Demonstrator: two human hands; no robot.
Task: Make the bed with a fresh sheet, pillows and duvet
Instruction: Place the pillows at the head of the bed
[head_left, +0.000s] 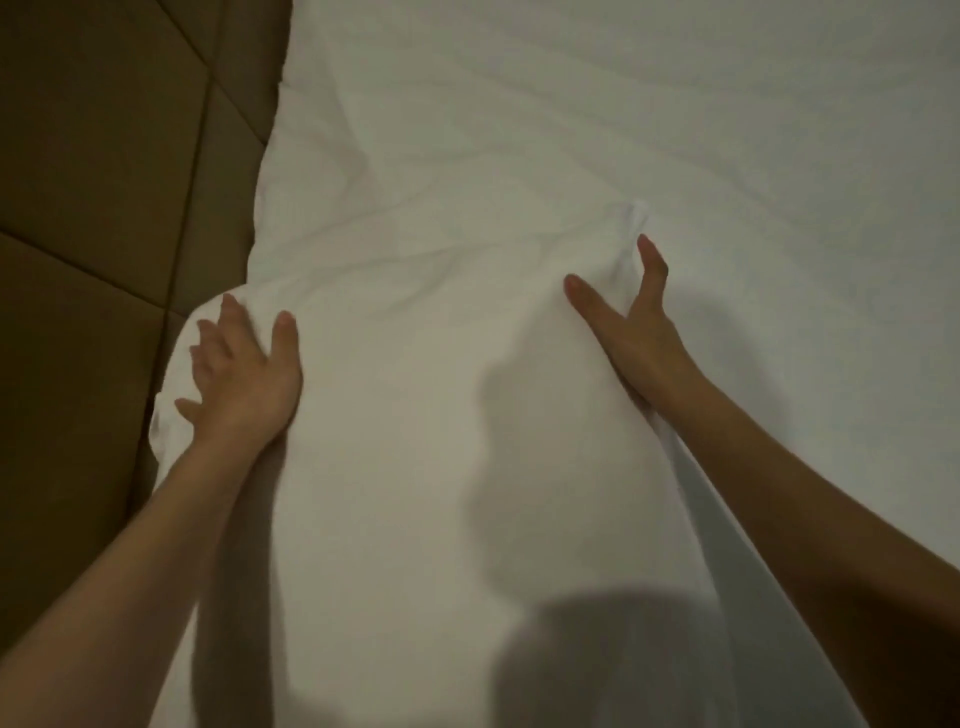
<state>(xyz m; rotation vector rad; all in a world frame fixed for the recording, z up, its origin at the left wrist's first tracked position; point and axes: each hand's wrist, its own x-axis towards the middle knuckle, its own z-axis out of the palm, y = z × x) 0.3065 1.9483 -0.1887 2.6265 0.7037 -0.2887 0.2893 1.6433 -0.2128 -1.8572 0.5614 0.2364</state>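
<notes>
Your left hand (244, 374) and right hand (631, 325) press flat, fingers spread, on a pillow (415, 364) over the fitted sheet (779, 130); no duvet shows yet.

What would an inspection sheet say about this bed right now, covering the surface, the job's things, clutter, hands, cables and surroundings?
Surface: white sheet over the bed, lightly creased.
Job's things: white pillow lying against the headboard, wrinkled; no duvet seen.
Clutter: nothing seen.
Grippers: left hand flat on the pillow's left edge, fingers spread; right hand pressing along its right edge, fingers straight.
Cables: nothing seen.
Surroundings: brown padded headboard at left, with stitched panels.
</notes>
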